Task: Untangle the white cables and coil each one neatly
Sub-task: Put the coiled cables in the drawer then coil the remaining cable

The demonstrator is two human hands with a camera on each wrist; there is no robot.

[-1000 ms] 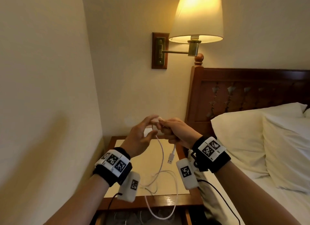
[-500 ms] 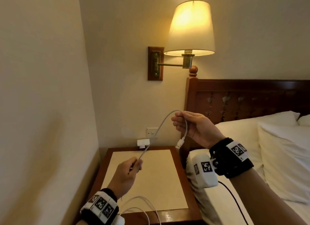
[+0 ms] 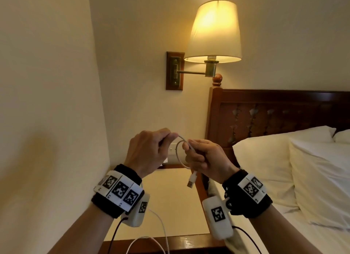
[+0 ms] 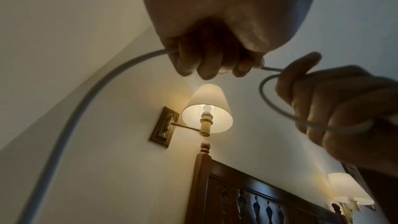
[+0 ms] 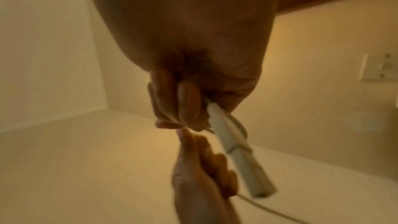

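Mid-frame, right hand [image 3: 206,159] clamps first loop of white cable [image 3: 179,155]; left hand [image 3: 147,151], pinching slack, should feed matching turns without twist.

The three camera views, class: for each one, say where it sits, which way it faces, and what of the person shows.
Head: on the head, facing forward-down; both hands grip the white cable.
Left wrist: looks up along the left hand toward the wall lamp.
Right wrist: looks along the right hand at the USB plug.
Shared: every view shows the cable.
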